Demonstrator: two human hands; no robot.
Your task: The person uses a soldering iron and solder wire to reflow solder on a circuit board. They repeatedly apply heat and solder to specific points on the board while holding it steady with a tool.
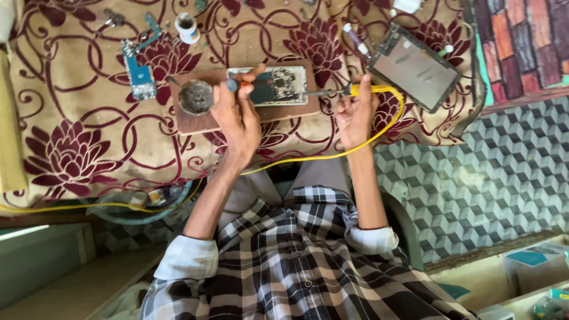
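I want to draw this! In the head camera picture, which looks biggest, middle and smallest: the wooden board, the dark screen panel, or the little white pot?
1. wooden board
2. dark screen panel
3. little white pot

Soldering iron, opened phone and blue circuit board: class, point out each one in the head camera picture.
soldering iron [359, 90], head view, yellow handle.
opened phone [278, 86], head view, exposed inside.
blue circuit board [140, 76], head view, middle of board.
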